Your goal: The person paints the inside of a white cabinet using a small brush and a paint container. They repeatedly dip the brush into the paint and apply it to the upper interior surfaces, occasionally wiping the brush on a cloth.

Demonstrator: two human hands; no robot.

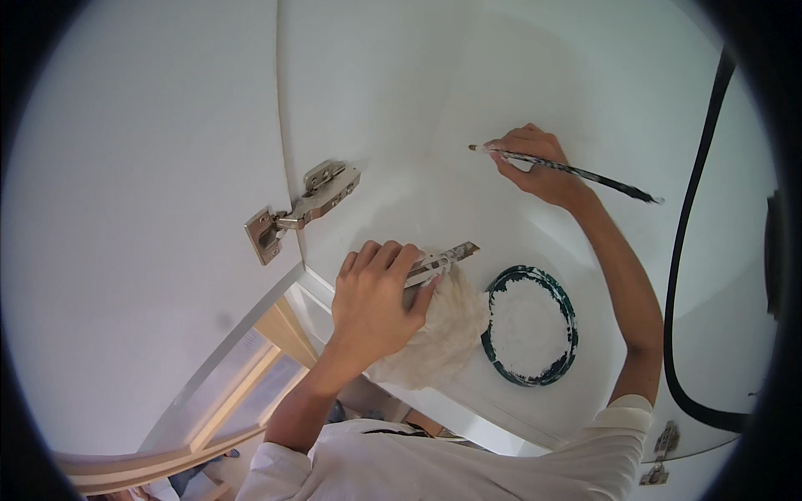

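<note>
My right hand (542, 166) grips a thin artist's paintbrush (601, 178) near its bristle end. The brush's dark handle is smeared with white, and its tip points left, close to the white inner surface of a cabinet (438, 113). In my left hand (379, 307) is a flat metal tool (460, 252) that looks like a snap-off knife, its end stained white and brown. A crumpled cream cloth (454, 332) lies under that hand; whether the fingers also grip it cannot be told. Right of the cloth rests a round dark-green lid (572, 335) coated inside with white paint (529, 329).
A metal concealed hinge (326, 195) joins the open white door (156, 163) on the left to the cabinet. At the right hangs a black cable (683, 238), bending at the bottom. Another hinge (661, 454) is low on the right. Wooden framing (238, 388) shows below the door.
</note>
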